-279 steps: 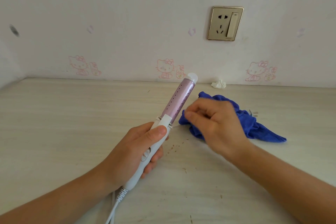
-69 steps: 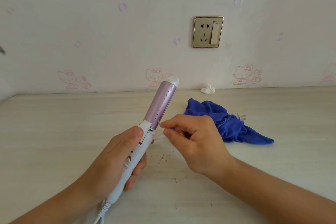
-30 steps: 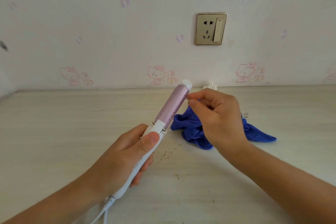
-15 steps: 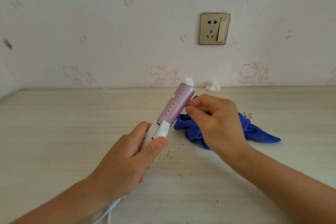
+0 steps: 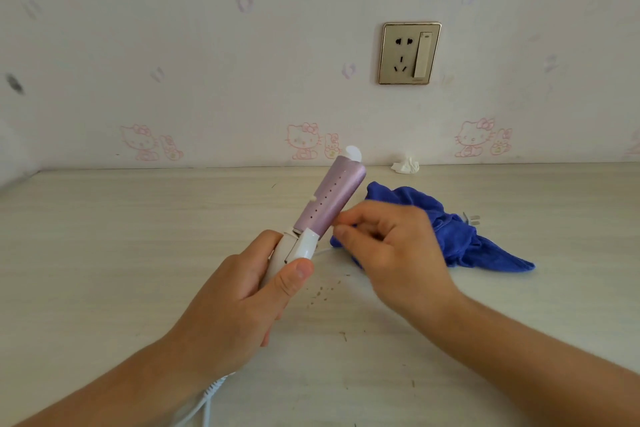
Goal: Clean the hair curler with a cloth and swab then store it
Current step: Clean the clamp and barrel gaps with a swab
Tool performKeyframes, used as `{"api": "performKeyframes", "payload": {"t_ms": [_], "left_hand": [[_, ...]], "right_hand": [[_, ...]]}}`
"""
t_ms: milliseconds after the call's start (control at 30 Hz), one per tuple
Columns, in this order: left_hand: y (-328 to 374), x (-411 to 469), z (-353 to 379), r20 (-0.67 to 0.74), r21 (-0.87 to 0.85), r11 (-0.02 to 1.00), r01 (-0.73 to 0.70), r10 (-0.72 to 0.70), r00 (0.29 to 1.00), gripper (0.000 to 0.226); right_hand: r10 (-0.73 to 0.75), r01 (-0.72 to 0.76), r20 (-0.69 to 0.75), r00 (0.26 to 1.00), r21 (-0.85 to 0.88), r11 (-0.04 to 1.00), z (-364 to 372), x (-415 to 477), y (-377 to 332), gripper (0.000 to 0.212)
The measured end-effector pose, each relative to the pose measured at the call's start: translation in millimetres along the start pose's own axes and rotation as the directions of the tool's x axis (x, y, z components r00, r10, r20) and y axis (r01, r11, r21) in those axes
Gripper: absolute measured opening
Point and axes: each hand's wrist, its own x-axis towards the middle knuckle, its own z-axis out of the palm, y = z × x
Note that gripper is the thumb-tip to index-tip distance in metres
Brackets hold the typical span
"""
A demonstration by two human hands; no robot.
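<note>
My left hand [image 5: 242, 302] grips the white handle of the hair curler [image 5: 329, 201], whose pink perforated barrel points up and to the right above the table. My right hand [image 5: 391, 253] is pinched shut against the lower right side of the barrel. It holds a thin swab that is mostly hidden by my fingers. A small white swab tip [image 5: 312, 198] pokes out at the barrel's left edge. The blue cloth [image 5: 457, 236] lies crumpled on the table behind my right hand.
The curler's white cord [image 5: 207, 402] hangs below my left wrist, and its plug [image 5: 472, 218] lies behind the cloth. Brown specks [image 5: 322, 291] dot the pale wooden table [image 5: 104, 253]. A crumpled tissue [image 5: 406, 165] sits by the wall under a socket [image 5: 409, 53].
My right hand has slid from near the barrel's tip down toward its base. My left hand has turned the curler and shifted its grip on the handle.
</note>
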Motion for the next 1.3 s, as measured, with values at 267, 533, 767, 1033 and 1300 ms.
{"api": "performKeyframes", "payload": {"t_ms": [267,533,767,1033,1300], "left_hand": [[2,-1,2,0.058,-0.082,0.996,0.026,-0.021,0.998,0.05],[2,0,-2,0.051,-0.125,0.992,0.022,-0.016,0.999,0.046],[2,4,-7,0.104,-0.318,0.935,0.157,-0.131,0.986,0.058],[2,4,-6,0.184,-0.244,0.958,0.151,-0.107,0.977,0.053],[1,8,-14,0.15,-0.249,0.954,0.165,-0.13,0.98,0.059]], "right_hand": [[0.056,-0.054,-0.211,0.976,0.012,0.998,-23,23,-1,0.022],[0.006,-0.01,-0.083,0.997,-0.054,0.998,-10,9,-2,0.017],[-0.04,0.045,0.039,0.998,-0.114,0.993,4,-5,-2,0.012],[0.017,-0.026,-0.175,0.984,-0.049,0.998,-21,20,-2,0.02],[-0.074,0.078,0.036,0.997,-0.133,0.988,1,-4,0,0.014]]}}
